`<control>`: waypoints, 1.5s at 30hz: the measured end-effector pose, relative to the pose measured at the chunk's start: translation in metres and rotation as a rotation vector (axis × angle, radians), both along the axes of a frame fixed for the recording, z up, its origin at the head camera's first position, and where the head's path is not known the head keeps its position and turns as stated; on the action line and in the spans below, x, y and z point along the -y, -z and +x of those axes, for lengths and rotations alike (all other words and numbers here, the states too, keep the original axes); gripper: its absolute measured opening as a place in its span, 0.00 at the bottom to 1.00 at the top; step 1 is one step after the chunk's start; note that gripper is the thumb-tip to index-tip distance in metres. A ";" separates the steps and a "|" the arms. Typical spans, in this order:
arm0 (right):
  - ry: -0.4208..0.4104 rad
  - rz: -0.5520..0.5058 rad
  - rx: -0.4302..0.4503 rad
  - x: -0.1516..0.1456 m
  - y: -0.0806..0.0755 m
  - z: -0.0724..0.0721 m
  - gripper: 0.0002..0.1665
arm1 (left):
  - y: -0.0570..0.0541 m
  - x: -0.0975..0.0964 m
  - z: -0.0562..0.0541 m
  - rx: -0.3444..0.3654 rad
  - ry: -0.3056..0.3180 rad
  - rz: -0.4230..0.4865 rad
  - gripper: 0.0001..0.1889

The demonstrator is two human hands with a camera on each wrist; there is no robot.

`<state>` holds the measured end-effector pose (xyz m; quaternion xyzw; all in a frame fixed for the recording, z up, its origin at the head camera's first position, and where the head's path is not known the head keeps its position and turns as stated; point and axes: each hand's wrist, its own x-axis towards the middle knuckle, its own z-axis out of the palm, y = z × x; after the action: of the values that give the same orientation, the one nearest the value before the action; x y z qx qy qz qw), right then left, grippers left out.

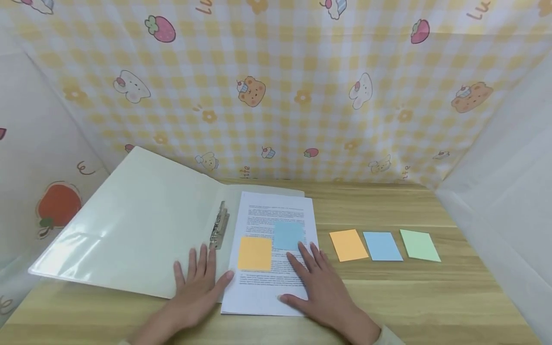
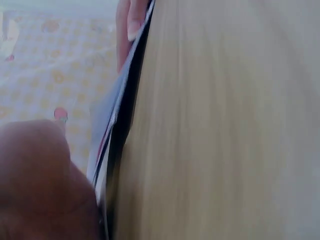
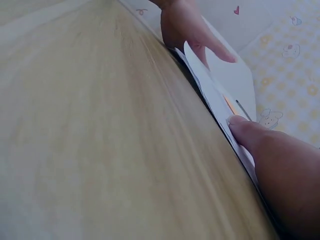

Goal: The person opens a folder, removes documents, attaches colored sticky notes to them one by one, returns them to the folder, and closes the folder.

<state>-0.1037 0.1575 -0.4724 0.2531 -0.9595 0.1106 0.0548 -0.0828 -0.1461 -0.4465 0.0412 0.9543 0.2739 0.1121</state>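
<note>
A white ring binder folder (image 1: 125, 225) lies spread wide, with a metal clip (image 1: 219, 227) along its spine. Printed sheets (image 1: 254, 302) rest over its right side, bearing an orange sticky note (image 1: 255, 254) and a blue sticky note (image 1: 288, 235). My left hand (image 1: 195, 290) lies spread over the folder's lower edge below the clip, its thumb tip at the sheets' left margin. With fingers extended, my right hand (image 1: 322, 290) rests on the sheets' lower right, fingertips by the blue note. The right wrist view shows the right thumb (image 3: 245, 130) on the sheets near their bottom edge.
To the right on the wooden table (image 1: 409, 297) sit three sticky note pads in a row: orange (image 1: 349, 245), blue (image 1: 383, 247) and green (image 1: 420, 245). A yellow checked cloth (image 1: 302, 129) hangs behind, and white cloth (image 1: 496, 201) borders the sides.
</note>
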 end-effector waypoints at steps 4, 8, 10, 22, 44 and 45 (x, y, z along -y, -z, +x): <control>-0.001 -0.001 -0.004 -0.004 -0.001 -0.003 0.51 | -0.002 -0.014 0.000 0.009 -0.010 0.057 0.45; 0.012 0.008 -0.007 -0.009 -0.001 -0.006 0.50 | -0.001 -0.027 0.003 -0.014 -0.037 0.122 0.45; 0.013 0.010 -0.009 -0.010 -0.001 -0.007 0.50 | -0.001 -0.031 0.004 -0.032 -0.053 0.146 0.45; -0.031 -0.025 -0.040 -0.007 0.000 -0.014 0.51 | 0.002 -0.041 0.011 -0.146 -0.106 0.187 0.50; -0.034 -0.018 0.020 0.005 0.000 -0.019 0.50 | 0.009 -0.043 0.010 -0.122 -0.056 0.056 0.43; -0.036 -0.010 0.020 0.005 0.001 -0.019 0.50 | 0.007 -0.043 0.010 -0.120 -0.050 0.058 0.43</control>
<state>-0.1230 0.1528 -0.4732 0.2688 -0.9548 0.1188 0.0443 -0.0727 -0.1032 -0.4535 0.0371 0.9517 0.3012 0.0465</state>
